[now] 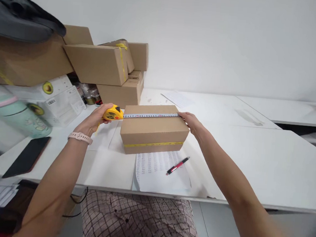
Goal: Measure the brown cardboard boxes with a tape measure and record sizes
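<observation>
A closed cardboard box (pixel 153 136) with a yellow tape band stands on the white table (pixel 267 161) in front of me. My left hand (pixel 95 119) is closed around a yellow tape measure case (pixel 113 113) at the box's left top edge. The white tape blade (pixel 149 115) runs across the box top. My right hand (pixel 189 120) pinches the blade's end at the box's right top edge.
A printed sheet (pixel 159 168) with a red pen (pixel 177 166) lies before the box. Stacked cardboard boxes (pixel 102 63) stand at the back left, near a green bottle (pixel 20 115) and a white carton (pixel 60 99). A black phone (pixel 27 157) lies at the left.
</observation>
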`<act>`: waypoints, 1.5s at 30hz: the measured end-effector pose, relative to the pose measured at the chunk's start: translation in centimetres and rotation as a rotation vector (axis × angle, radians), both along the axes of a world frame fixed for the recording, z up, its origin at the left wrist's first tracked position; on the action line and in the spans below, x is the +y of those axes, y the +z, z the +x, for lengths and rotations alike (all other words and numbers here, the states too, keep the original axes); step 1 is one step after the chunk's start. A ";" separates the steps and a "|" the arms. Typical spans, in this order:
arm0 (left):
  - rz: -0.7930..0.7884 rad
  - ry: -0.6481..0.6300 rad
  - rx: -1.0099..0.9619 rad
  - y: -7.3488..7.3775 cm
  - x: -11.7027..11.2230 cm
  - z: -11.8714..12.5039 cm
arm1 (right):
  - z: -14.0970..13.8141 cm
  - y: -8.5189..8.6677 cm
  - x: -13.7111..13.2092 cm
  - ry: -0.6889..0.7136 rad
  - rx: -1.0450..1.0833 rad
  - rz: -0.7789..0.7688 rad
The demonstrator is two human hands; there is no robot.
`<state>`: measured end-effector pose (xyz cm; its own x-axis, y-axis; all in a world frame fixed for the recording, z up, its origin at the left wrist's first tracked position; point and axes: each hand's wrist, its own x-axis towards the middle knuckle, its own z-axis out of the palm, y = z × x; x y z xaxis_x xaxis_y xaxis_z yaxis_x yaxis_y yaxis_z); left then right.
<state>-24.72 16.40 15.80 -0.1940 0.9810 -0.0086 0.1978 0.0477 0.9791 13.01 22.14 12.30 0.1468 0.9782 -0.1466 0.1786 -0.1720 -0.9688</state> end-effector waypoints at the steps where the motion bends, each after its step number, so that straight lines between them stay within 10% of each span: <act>1: 0.005 -0.013 0.005 0.1 -0.1 -0.1 | 0.0 0.0 -0.1 0.004 0.001 -0.002; 19: 0.008 -0.039 0.077 1.3 -1.6 -2.2 | 0.4 0.8 -0.1 -0.053 -0.285 0.089; 25: -0.102 -0.407 -0.036 0.1 -12.0 3.8 | -0.9 3.8 2.5 -0.042 -0.098 0.378; 29: -0.286 -0.661 -0.527 -3.7 -17.3 11.7 | -5.5 5.5 4.6 0.337 -0.232 0.345; 34: -0.205 -0.553 -0.879 -4.9 -18.0 18.3 | -7.5 6.0 2.3 0.527 -0.351 0.239; 40: -0.179 -0.496 -0.924 -4.3 -18.0 18.8 | -3.2 5.5 -7.5 0.533 -0.176 0.297; 45: -0.229 -0.392 -0.892 -4.4 -18.4 19.0 | -3.3 5.4 -8.1 0.497 -0.157 0.315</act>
